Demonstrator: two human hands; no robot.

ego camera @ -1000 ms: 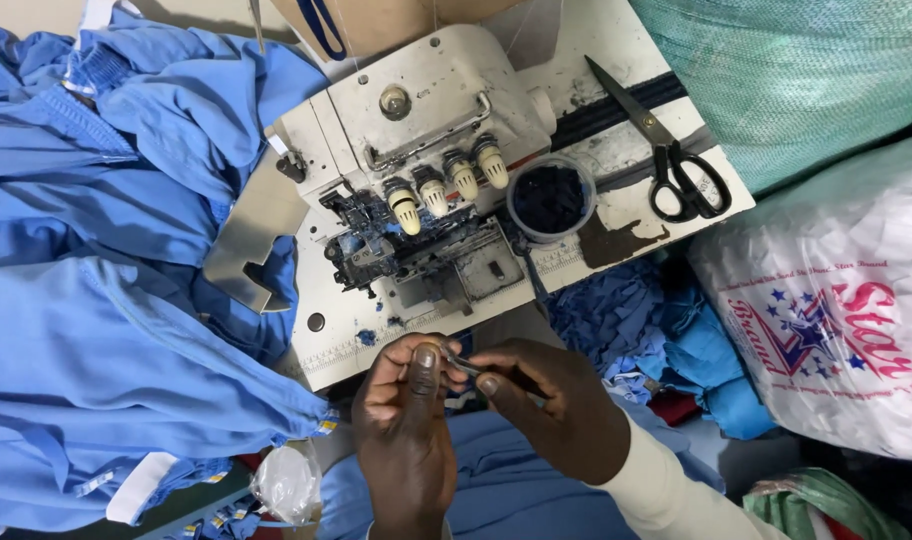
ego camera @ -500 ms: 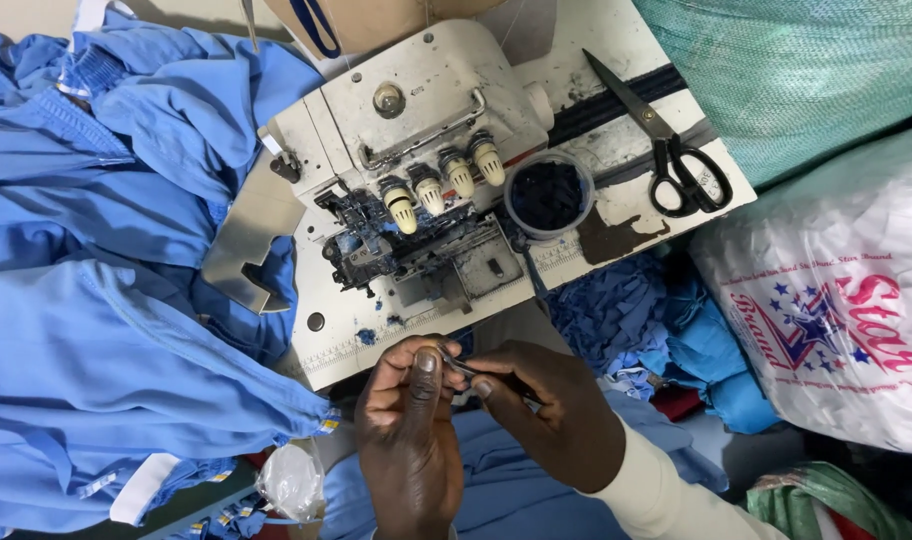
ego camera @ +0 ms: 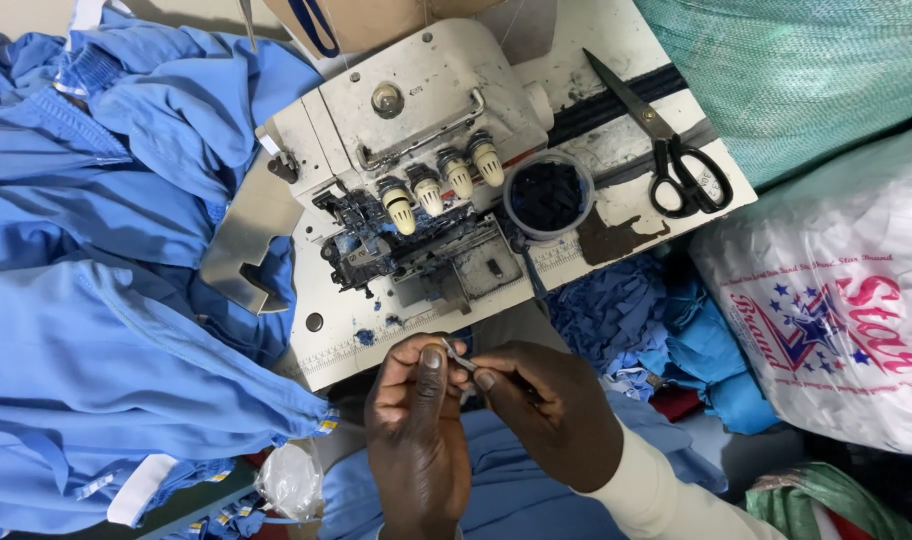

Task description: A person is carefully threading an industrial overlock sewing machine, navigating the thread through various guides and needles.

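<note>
My left hand (ego camera: 416, 440) and my right hand (ego camera: 546, 410) meet just below the front edge of a white overlock sewing machine (ego camera: 416, 200). The right hand's thumb and forefinger pinch thin metal tweezers (ego camera: 458, 357), whose tip points at the left thumb. The left hand's fingertips are pressed together, apparently on a fine thread that is too thin to make out. Both hands hover over blue fabric in my lap (ego camera: 516, 500).
A heap of blue garments (ego camera: 106, 300) fills the left side. Black-handled scissors (ego camera: 666, 150) and a round tub of dark scraps (ego camera: 546, 195) lie on the machine table. A white printed plastic bag (ego camera: 836, 300), blue offcuts (ego camera: 636, 320) and a green woven sack (ego camera: 786, 70) sit to the right.
The hands stay together at the machine's front edge with only small finger movements. The view has shifted slightly.
</note>
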